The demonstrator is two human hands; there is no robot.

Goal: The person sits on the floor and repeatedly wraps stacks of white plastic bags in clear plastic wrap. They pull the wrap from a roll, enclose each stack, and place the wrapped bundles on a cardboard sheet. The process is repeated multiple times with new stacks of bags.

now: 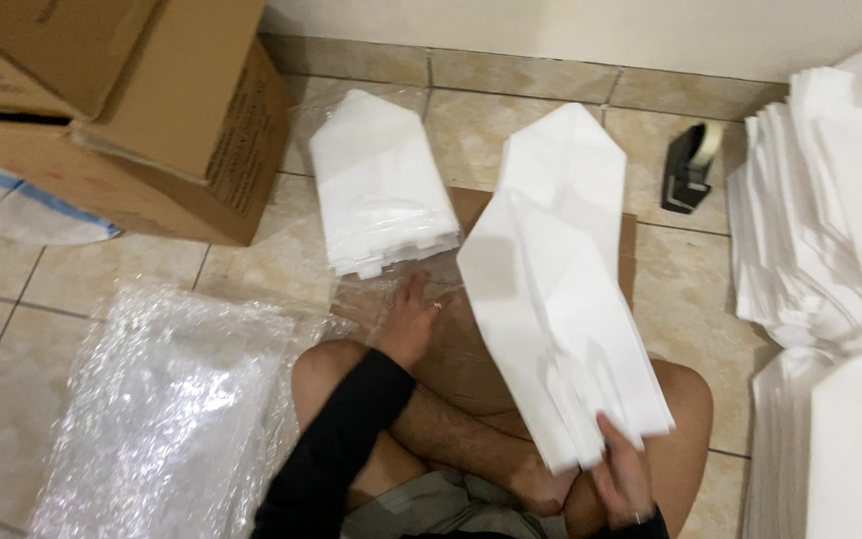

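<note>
I sit cross-legged on a tiled floor. My right hand (623, 477) grips the near end of a long stack of white pointed foam sheets (561, 329), lifted and tilted over my knee. My left hand (413, 321), in a black sleeve, rests fingers spread on a clear plastic bag (391, 289) that holds a second stack of white pointed sheets (379, 185). A flat piece of brown cardboard (451, 359) lies under both, in front of my legs.
Brown cardboard boxes (152, 110) stand at the back left. Crumpled clear plastic wrap (167, 409) lies at my left. Tall piles of white foam sheets (830, 210) fill the right side. A black tape dispenser (690, 165) sits near the wall.
</note>
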